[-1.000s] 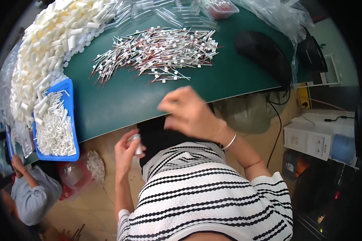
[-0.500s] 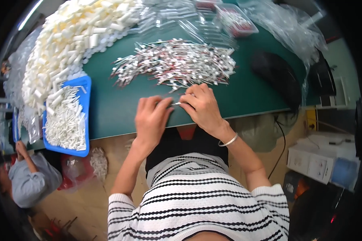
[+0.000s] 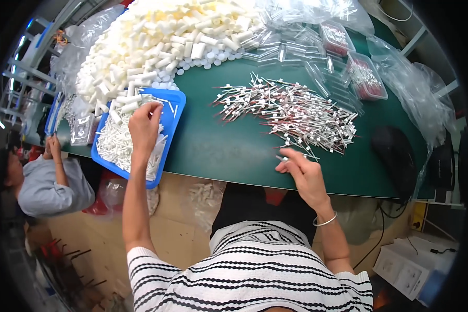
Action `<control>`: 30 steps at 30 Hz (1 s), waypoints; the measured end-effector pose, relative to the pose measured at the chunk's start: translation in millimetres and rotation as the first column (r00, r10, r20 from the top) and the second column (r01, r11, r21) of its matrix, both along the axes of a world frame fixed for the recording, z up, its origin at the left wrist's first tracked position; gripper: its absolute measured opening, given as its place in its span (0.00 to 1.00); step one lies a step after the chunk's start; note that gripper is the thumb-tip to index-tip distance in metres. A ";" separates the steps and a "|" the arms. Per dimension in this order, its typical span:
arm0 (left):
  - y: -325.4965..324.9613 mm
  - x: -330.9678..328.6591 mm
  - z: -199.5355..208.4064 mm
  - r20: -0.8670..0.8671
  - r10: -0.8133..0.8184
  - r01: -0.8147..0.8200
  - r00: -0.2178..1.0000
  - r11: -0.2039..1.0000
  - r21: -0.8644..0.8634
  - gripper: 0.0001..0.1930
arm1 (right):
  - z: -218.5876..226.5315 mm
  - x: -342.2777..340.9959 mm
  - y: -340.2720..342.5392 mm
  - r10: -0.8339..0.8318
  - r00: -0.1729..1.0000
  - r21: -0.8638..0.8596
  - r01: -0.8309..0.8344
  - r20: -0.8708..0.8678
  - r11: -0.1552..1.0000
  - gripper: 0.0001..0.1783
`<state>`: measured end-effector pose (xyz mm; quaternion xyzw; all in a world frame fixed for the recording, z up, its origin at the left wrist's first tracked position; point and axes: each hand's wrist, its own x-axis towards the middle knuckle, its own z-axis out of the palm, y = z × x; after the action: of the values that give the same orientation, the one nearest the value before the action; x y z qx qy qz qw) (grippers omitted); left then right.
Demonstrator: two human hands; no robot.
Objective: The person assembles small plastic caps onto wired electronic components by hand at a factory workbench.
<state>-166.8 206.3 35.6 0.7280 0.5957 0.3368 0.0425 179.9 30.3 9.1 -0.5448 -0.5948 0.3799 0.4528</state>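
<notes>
The left hand (image 3: pixel 144 127), left of centre in the frame, is over the blue rectangular plastic tray (image 3: pixel 174 112), its fingertips bunched above the short, thin white tubes (image 3: pixel 114 148) lying there; whether it pinches one is hidden. A few larger white cylinders lie at the tray's upper end, so a wrong-sized piece could be picked up by mistake. Its rim sits near the table's front edge, and a knock from the wrist might tip tubes to the floor. The right hand (image 3: pixel 308 179), right of centre, has curled fingers just below the heap of slender white-and-red sticks with small white tabs (image 3: pixel 296 112); a tiny pale bit shows at its fingertips, though its grip is unclear. Those sticks lie crossed, so pulling one could drag others along.

The dark green tabletop (image 3: pixel 208 148) carries a bank of cream-white cylinders (image 3: pixel 161 44) at upper left, clear plastic tubes (image 3: pixel 296 53) at top centre and a clear box of red-and-white pieces (image 3: pixel 366 77) at upper right. Another person in a grey-blue shirt (image 3: pixel 54 184) sits at far left, above a tan floor (image 3: pixel 192 275)
</notes>
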 end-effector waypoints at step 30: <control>-129.2 150.8 -26.7 0.935 0.142 0.843 0.325 0.404 -0.354 0.12 | 17.6 -15.8 -27.1 0.045 0.990 0.012 -0.044 -0.132 0.999 0.07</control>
<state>-16.0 77.0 8.9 0.4443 0.3380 0.3029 0.7724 164.1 3.2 26.8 -0.5031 -0.5772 0.4226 0.4849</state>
